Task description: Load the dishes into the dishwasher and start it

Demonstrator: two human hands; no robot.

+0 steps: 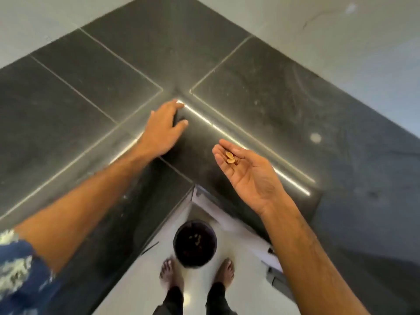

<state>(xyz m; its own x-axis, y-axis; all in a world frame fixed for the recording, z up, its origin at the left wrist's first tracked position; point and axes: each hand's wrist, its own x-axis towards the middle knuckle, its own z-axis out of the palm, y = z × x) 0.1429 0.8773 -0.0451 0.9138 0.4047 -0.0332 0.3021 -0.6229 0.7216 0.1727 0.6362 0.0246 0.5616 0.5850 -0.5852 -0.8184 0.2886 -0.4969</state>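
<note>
My left hand (164, 127) lies palm down on the dark stone countertop (91, 92), its fingers curled over the inner corner edge. My right hand (245, 173) is held palm up above the counter's inner edge, and a few small tan food scraps (231, 158) rest on its fingers. Below, on the pale floor between my bare feet, stands a dark round bin (195, 243) with some scraps inside. No dishes and no dishwasher are in view.
The L-shaped dark counter wraps around the corner, with light grout lines and a bright reflected strip (245, 144). A pale wall (341, 30) runs behind it. A white cabinet front (270, 262) shows under the right counter run. My feet (169, 272) stand on the white floor.
</note>
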